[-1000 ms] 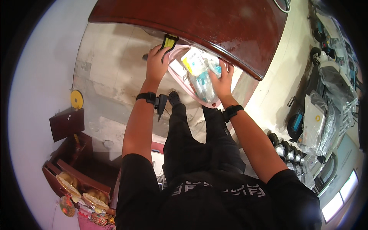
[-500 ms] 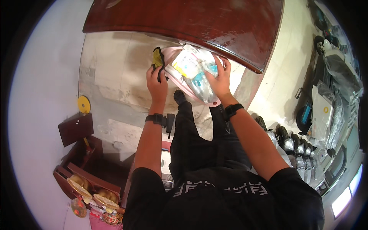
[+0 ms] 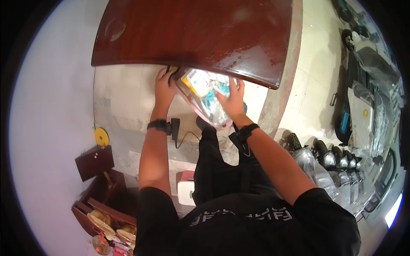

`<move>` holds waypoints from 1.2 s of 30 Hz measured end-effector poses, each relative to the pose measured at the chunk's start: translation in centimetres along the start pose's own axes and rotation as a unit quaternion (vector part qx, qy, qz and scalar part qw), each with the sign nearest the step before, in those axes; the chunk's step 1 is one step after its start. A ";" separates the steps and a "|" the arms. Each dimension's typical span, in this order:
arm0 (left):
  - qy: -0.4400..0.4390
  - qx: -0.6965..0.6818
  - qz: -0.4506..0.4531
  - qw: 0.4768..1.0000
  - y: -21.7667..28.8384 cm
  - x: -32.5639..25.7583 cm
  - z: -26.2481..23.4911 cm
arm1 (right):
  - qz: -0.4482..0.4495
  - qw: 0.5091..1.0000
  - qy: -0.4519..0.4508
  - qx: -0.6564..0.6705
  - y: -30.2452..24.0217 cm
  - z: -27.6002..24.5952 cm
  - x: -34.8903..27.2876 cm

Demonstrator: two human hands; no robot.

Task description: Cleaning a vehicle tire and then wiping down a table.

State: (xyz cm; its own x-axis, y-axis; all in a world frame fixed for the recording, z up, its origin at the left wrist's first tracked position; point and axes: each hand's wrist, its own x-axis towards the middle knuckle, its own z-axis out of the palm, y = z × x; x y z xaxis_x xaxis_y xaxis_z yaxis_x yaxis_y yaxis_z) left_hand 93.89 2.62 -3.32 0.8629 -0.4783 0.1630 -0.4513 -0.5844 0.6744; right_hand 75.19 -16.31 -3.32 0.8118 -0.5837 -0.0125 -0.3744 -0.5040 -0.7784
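Observation:
A pink plastic basin [image 3: 193, 107] is held at the near edge of the dark red table, its far part hidden under the tabletop. In it lie a white-labelled packet [image 3: 199, 81] with a yellow edge and a clear plastic bag [image 3: 217, 112] with blue parts. My left hand [image 3: 163, 94] is closed on a yellow-and-black cloth [image 3: 172, 69] at the basin's left side; the table edge partly hides the cloth. My right hand [image 3: 233, 101] grips the basin's right side, its thumb over the bagged items and its fingers along the outside.
The glossy table [image 3: 192, 34] spans the top of the view. A dark red open cabinet [image 3: 100, 194] and a yellow disc [image 3: 101, 136] stand by the left wall. Plastic-wrapped wheeled machines [image 3: 363, 102] line the right. A white box [image 3: 185, 192] sits beside my leg.
Both hands and the basin have shifted slightly left and lower in the view. More of the tabletop shows, and it covers more of the basin's far side and the cloth.

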 end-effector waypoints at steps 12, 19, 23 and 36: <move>0.194 0.060 -0.211 0.956 0.7 -15.5 -7.7 | 0.080 0.993 0.004 0.090 0.3 -5.2 -1.4; 0.124 -0.113 -0.255 0.952 0.3 -25.1 -7.9 | 0.357 0.889 -0.105 0.268 3.9 -17.7 -5.2; -0.009 -0.160 -0.266 0.951 5.6 -26.7 -5.5 | 0.312 0.912 0.029 0.264 4.8 -23.9 -6.7; -0.289 -0.076 -0.067 0.952 32.3 -20.6 5.5 | 0.196 0.829 -0.395 0.343 10.4 -24.0 -11.5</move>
State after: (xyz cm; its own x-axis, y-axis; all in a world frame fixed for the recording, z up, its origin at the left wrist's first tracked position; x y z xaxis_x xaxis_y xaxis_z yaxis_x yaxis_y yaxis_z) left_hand 60.27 -10.02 11.13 0.6209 -0.7130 -0.3256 -0.2704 -0.5847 0.7648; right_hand 51.19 -30.09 3.75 0.8297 0.1200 -0.5452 -0.5559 0.2657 -0.7876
